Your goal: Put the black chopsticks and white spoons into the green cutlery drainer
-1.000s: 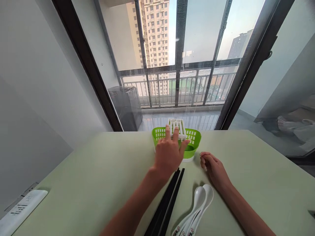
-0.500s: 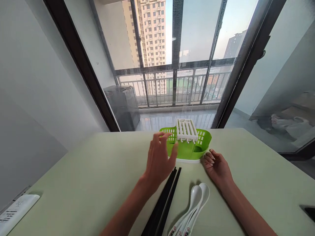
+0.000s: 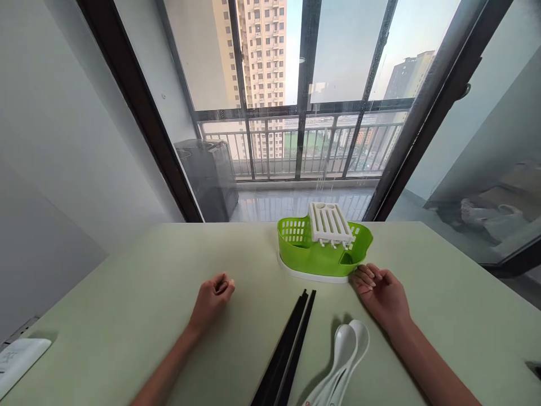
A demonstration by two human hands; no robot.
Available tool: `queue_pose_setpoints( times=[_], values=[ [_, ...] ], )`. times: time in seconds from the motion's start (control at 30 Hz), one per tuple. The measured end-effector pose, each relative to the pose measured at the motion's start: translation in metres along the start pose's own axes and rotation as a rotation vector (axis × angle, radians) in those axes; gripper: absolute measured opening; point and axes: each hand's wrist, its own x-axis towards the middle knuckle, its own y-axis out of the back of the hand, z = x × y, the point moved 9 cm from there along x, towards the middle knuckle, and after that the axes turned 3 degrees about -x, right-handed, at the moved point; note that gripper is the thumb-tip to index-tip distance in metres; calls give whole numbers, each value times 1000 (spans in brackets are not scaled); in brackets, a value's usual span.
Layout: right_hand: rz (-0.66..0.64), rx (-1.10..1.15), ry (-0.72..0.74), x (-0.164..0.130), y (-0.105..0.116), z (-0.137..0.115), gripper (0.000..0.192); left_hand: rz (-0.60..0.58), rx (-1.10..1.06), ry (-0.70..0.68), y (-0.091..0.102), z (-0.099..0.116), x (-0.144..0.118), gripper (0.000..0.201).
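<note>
A green slotted cutlery basket (image 3: 313, 254) on a white base stands near the table's far edge, with a white slotted insert (image 3: 330, 224) lying across its top. My right hand (image 3: 382, 293) rests on the table, fingertips touching the basket's right lower corner. My left hand (image 3: 211, 300) lies on the table well left of the basket, fingers curled into a loose fist, holding nothing. Black chopsticks (image 3: 287, 349) lie between my forearms. Two white spoons (image 3: 342, 355) lie stacked just right of them.
The pale green table (image 3: 127, 316) ends at a large window with a balcony behind it. A white remote-like device (image 3: 19, 361) lies at the table's left edge. A dark object (image 3: 535, 367) shows at the right edge.
My left hand has let go of the white insert and pulled back left onto the table, curling shut. The basket now sits slightly further right, with my right hand against it.
</note>
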Motion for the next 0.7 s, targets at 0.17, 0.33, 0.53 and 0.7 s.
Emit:
queue_pose_setpoints(
  times=[0.17, 0.33, 0.53, 0.7],
  values=[
    [18, -7, -21, -3, 2, -1, 41, 15, -32, 40, 0, 0, -5, 40],
    [26, -19, -19, -3, 3, -1, 40, -6, 2, 46, -6, 5, -10, 40],
    [43, -25, -15, -3, 6, -1, 38, -19, 11, 46, -8, 1, -10, 40],
    [50, -24, -11, -3, 8, -2, 35, -26, 16, 35, -8, 2, -10, 39]
  ],
)
